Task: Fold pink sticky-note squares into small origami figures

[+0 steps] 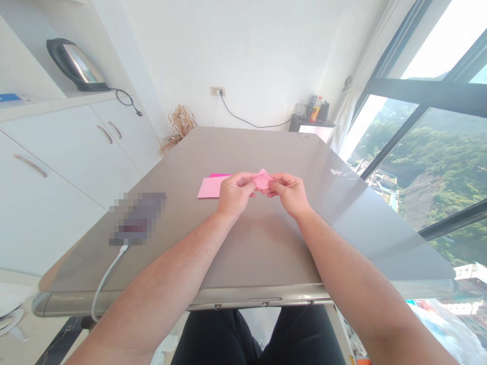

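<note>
Both hands meet over the middle of the grey table (266, 243). My left hand (235, 193) and my right hand (289, 192) each pinch one side of a small folded pink paper (262, 180), held just above the tabletop. The fingers of both hands are closed on it, and part of the paper is hidden behind them. A flat stack of pink paper sheets (210, 186) lies on the table just left of my left hand, with a darker pink sheet peeking out at its far edge.
A blurred object (137, 219) with a white cable (104, 281) lies on the table's left side. White cabinets (57, 167) with a kettle (76, 65) stand to the left. A large window (429, 132) is to the right. A small shelf with bottles (314, 115) stands in the far corner.
</note>
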The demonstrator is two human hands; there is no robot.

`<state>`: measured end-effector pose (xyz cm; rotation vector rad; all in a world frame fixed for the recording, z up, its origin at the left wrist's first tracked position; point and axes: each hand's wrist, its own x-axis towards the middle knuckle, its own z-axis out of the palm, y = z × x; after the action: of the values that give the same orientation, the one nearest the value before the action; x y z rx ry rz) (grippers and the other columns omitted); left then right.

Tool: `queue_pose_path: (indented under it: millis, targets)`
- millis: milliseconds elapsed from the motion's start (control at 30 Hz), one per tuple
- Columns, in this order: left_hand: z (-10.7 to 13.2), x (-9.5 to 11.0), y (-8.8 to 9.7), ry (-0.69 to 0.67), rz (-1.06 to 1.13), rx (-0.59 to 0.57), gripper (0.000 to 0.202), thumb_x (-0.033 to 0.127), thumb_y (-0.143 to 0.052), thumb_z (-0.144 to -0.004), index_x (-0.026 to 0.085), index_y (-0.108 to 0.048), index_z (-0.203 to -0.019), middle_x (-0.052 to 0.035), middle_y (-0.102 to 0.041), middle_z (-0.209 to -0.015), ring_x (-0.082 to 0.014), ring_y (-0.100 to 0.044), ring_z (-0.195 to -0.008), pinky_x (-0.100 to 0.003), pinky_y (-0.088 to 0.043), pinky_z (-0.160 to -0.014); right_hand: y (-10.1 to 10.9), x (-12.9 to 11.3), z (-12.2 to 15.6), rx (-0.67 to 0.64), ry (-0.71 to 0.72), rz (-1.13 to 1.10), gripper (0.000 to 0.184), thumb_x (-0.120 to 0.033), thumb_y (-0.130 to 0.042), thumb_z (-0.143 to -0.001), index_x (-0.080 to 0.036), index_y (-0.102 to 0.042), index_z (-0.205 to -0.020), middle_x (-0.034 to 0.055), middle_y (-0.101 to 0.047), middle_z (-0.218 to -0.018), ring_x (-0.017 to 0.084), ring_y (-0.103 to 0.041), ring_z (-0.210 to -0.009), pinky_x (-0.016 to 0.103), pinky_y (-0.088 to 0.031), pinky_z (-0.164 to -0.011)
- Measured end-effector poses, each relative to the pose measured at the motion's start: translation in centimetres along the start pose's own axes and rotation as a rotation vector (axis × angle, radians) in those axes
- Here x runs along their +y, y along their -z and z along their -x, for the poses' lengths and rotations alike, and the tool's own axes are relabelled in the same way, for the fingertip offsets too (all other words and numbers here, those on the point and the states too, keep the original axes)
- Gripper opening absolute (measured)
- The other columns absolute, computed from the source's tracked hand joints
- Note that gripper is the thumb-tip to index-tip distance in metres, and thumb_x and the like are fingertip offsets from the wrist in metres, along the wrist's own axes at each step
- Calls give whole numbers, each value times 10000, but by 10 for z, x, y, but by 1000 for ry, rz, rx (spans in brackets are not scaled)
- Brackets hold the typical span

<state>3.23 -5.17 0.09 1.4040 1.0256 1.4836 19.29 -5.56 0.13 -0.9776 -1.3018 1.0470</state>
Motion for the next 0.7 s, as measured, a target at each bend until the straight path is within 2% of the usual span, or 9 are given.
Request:
queue_pose_path:
  millis: [300, 533, 700]
  targets:
    - [-3, -4, 1, -11, 14, 61, 147, 182, -667, -711, 213, -773, -809, -16, -747, -762, -175, -730, -735, -251, -552, -586, -3, 4, 0, 32, 0, -31, 230, -261, -673, -747, -240, -805, -935, 36, -779, -877, 212, -750, -797, 353, -589, -712]
    - [-3, -2, 3, -9, 32, -3, 139, 196, -678, -721, 211, -777, -818, -32, -764, -803, -187, -737, -756, -268, -563, -607, 4, -1, 0, -41, -16, -73, 217, -289, -739, -709, -233, -789, -913, 34, -780, -843, 222, -755, -781, 369, -603, -723]
    - [-3, 1, 3, 19, 46, 3, 133, 249, -714, -721, 212, -783, -828, -45, -776, -867, -191, -730, -791, -280, -571, -636, 6, -5, 1, -67, -17, -67, 237, -241, -657, -727, -227, -798, -916, 36, -781, -859, 217, -753, -814, 355, -606, -738]
